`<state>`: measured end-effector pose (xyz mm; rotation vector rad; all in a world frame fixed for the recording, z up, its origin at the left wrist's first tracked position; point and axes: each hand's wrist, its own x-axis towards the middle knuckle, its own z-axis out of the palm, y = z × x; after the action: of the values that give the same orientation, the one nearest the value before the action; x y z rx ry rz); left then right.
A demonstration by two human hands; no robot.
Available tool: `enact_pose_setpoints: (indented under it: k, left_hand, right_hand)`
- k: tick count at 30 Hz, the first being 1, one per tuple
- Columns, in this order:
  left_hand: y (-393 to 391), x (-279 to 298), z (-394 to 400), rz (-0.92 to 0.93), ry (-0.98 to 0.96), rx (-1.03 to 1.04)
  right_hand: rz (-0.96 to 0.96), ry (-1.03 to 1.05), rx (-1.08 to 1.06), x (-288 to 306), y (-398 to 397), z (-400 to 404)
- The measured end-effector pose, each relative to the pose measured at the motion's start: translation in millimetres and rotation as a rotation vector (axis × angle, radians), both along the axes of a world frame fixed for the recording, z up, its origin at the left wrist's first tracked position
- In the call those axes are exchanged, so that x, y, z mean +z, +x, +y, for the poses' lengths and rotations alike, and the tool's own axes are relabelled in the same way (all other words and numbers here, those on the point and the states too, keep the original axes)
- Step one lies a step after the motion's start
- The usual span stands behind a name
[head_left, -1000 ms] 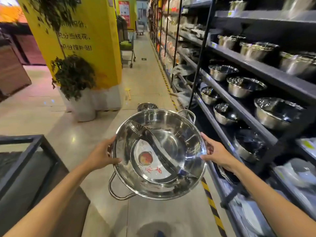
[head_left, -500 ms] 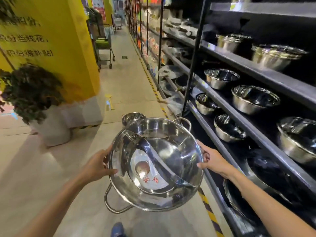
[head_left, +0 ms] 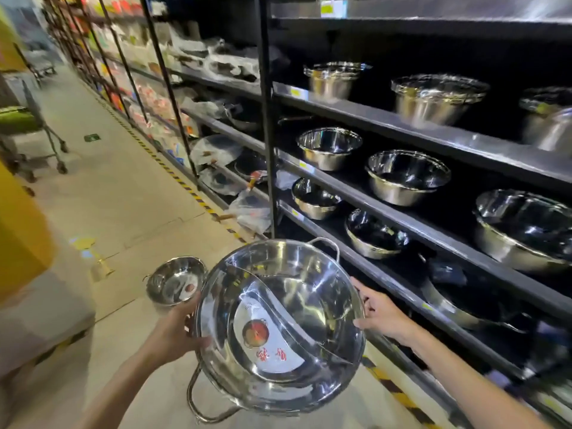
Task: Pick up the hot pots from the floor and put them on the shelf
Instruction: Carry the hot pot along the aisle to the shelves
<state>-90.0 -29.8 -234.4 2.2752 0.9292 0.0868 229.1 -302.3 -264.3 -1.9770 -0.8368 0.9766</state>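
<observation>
A large shiny steel hot pot (head_left: 280,328) with an S-shaped divider and two loop handles is held tilted in front of me, above the floor. My left hand (head_left: 178,331) grips its left rim and my right hand (head_left: 382,314) grips its right rim. A smaller steel hot pot (head_left: 175,280) stands on the floor just beyond the big one. The dark metal shelf (head_left: 402,212) runs along the right, with several steel bowls and pots on its boards.
A black upright post (head_left: 266,119) of the shelving stands just ahead. Yellow-black hazard tape (head_left: 192,193) marks the floor along the shelves. A yellow pillar (head_left: 21,230) with a grey base is at the left, and a trolley (head_left: 28,125) stands further down the aisle.
My view has swung right toward the shelf. The pot stays in both hands and has come nearer the shelf; the plant has left the view.
</observation>
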Motion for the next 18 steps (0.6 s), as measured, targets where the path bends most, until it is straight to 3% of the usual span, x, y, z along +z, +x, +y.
enact_pose_setpoints:
  k: [12,18]
  left_hand:
    - [228.1,-33.8,126.6,0.159,0.062,-0.369]
    - [332.3,-52.4,158.3,0.174,0.023,-0.538]
  right_hand:
    - [0.090,-0.003,-0.396,-53.6,99.2,32.2]
    - [0.140,0.109,-0.581,-69.9,118.1,28.5]
